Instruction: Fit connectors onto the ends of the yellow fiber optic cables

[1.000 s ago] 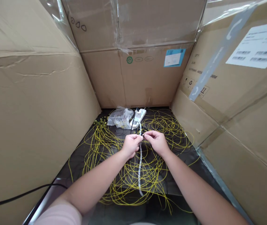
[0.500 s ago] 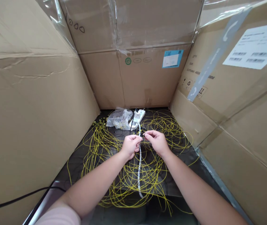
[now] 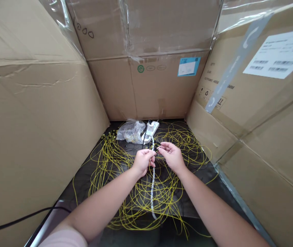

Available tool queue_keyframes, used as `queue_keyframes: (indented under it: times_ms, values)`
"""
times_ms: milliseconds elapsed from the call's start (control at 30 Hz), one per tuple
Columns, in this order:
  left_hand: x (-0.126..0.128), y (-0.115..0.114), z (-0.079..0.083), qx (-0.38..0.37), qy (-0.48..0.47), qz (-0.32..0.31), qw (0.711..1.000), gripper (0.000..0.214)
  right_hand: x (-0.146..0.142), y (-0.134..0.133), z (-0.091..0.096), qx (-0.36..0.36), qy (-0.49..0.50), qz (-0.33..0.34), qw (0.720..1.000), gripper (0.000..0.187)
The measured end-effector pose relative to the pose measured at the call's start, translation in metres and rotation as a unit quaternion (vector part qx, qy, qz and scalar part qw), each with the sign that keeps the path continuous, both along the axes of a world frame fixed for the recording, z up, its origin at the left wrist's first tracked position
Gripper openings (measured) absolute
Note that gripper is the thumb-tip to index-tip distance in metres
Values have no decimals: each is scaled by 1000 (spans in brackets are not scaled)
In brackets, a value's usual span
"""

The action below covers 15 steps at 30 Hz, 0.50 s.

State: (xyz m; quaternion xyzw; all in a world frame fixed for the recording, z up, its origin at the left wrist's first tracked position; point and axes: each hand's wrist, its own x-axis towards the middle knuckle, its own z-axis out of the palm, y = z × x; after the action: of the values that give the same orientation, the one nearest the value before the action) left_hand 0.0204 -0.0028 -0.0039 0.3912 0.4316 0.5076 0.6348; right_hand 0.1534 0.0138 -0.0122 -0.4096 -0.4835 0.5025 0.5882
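Thin yellow cables [image 3: 110, 157] lie in tangled loops over a black surface [image 3: 84, 175]. My left hand [image 3: 142, 162] and my right hand [image 3: 171, 156] meet above the tangle, fingertips pinched together on the end of one yellow cable with a small dark piece between them. A white cord [image 3: 152, 185] runs under my hands from a white power strip [image 3: 150, 130] toward me.
Tall cardboard boxes [image 3: 33, 113] wall the space on the left, back and right. A clear plastic bag [image 3: 131, 131] with small yellowish parts lies by the power strip. A black cable [image 3: 20, 218] runs along the lower left.
Both hands stay pinched at the same spot; the view has shifted slightly and the right hand's fingers have spread a little.
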Motion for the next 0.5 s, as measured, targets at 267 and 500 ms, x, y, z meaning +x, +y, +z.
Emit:
queue_keyframes:
  times_ms: [267,500]
  values:
    - [2,0,-1,14,13,3,1000,19,-3,-3,4,-11,12,0,1000,37]
    - [1,0,-2,13,20,2,1000,25,-4,-4,3,-5,-1,11,1000,39]
